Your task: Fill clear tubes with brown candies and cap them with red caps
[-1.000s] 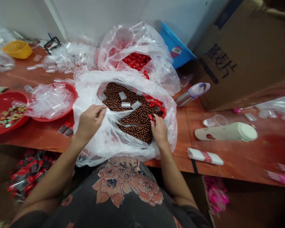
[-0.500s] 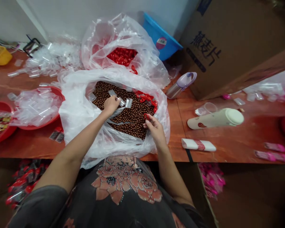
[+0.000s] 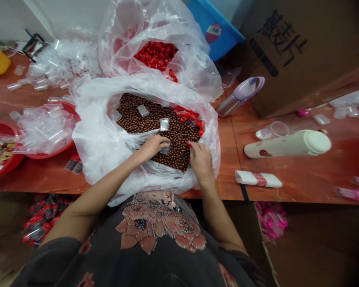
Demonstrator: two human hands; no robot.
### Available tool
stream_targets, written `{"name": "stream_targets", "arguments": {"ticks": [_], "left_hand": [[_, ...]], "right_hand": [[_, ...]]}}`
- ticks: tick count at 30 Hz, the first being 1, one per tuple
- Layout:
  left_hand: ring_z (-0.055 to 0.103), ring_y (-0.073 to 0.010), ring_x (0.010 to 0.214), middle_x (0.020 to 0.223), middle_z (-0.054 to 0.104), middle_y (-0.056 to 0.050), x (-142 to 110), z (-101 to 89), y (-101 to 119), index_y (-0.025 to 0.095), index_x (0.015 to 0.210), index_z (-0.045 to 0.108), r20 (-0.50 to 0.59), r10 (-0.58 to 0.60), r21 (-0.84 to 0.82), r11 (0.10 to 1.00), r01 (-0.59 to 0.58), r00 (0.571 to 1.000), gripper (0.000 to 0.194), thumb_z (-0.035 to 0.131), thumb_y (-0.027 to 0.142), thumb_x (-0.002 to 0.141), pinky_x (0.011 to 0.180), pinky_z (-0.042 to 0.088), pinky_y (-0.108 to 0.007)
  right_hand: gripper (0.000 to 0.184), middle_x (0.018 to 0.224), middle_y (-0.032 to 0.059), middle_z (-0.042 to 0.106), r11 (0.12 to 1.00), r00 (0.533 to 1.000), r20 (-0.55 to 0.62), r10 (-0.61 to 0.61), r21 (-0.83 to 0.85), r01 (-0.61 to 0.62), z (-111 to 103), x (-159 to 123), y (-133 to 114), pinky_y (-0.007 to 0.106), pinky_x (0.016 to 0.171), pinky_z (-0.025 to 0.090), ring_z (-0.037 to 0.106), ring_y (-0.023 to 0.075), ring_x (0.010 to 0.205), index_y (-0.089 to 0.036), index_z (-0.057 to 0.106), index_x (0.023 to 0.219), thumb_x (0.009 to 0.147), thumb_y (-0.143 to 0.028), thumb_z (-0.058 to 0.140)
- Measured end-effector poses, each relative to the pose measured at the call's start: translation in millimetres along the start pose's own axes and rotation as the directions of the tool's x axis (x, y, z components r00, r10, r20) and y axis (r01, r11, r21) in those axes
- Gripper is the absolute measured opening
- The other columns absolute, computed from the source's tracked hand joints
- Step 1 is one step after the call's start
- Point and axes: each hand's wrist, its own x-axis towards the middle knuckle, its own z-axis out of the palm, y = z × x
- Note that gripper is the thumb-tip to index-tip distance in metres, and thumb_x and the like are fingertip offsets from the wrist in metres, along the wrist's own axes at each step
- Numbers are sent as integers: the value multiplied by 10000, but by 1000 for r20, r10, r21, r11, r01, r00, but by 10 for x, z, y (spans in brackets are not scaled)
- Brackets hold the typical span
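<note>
"Where are the hands?"
"The left hand [image 3: 154, 145] lies curled on brown beads [image 3: 140, 127] heaped in a clear plastic bag [image 3: 91, 131], just beside a small clear packet [image 3: 166, 149]; whether it holds anything, I cannot tell."
"The right?"
"The right hand [image 3: 201, 161] pinches a small red piece [image 3: 189, 144] between its fingertips."

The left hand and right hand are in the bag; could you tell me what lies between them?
The head view shows brown balls and a small clear packet between the left hand and right hand.

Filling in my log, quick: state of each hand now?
Left hand: cannot tell, fingers by a clear packet.
Right hand: closed on a small red piece.
</note>
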Motion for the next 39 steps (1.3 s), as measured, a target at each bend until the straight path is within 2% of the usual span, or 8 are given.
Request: {"name": "stream_targets", "arguments": {"ticks": [3,7,12,16,24,28,33,39], "left_hand": [[657,-270,1033,1072,740,-91,150,98,58,216,1014,719,-47,-26,0,1000,26,999,195,624,308,870,947,457,-373],[669,-244,844,885,724,-75,166,132,107,180,1132,612,-119,-170,54,983,177,978,390,646,448,851,778,479,-337],[639,-179,678,776,687,-12,156,211,22,189,957,576,-106,-246,-99,967,236,964,302,756,288,736,629,449,-274],[612,-164,582,729,648,-1,361,239,8,185,916,583,-126,-299,-208,940,270,946,290,766,265,706,545,432,-264],[619,-144,615,688,599,48,671,337,31,216,966,423,-316,-228,-336,935,117,921,463,781,225,674,581,467,-238],[620,-136,667,762,581,39,693,453,11,222,949,398,-350,-234,-489,871,36,907,446,758,223,687,562,493,-225],[601,-118,679,805,545,44,762,526,-12,218,937,407,-395,-238,-642,762,-82,887,447,763,211,666,554,508,-219],[631,-118,805,858,605,24,589,386,131,196,947,483,-452,-144,-662,716,-223,880,439,798,191,642,780,520,-260]], "right_hand": [[352,1090,143,691,998,999,-3,41,53,-41,-80,-39,-22,468,905,511,617,268,999,-168,661,1205,977,-217,397],[326,1089,119,690,988,996,-34,82,136,-76,-140,-84,-35,454,915,517,625,258,1013,-196,664,1189,990,-279,420],[334,1065,103,699,982,993,-57,102,164,-91,-123,-105,-14,443,911,524,632,247,996,-214,677,1175,1008,-345,419],[387,1068,116,678,974,988,-70,137,192,-121,-110,-117,3,435,912,531,629,241,1002,-189,635,1284,1012,-343,408],[441,1222,129,672,901,960,-95,263,379,-210,-125,-161,1,438,1018,516,635,222,1145,-198,568,1385,1005,-377,431],[455,1391,104,622,829,954,-19,299,500,-249,-130,-169,-35,455,1106,460,581,216,1288,-223,544,1408,1002,-396,435],[445,1398,76,618,771,942,-13,336,578,-266,-123,-175,-41,439,1131,433,573,208,1294,-259,561,1397,981,-399,481],[456,1369,77,636,714,928,-3,373,640,-285,-139,-166,-55,449,1104,448,603,218,1237,-261,586,1371,947,-425,555]]}}
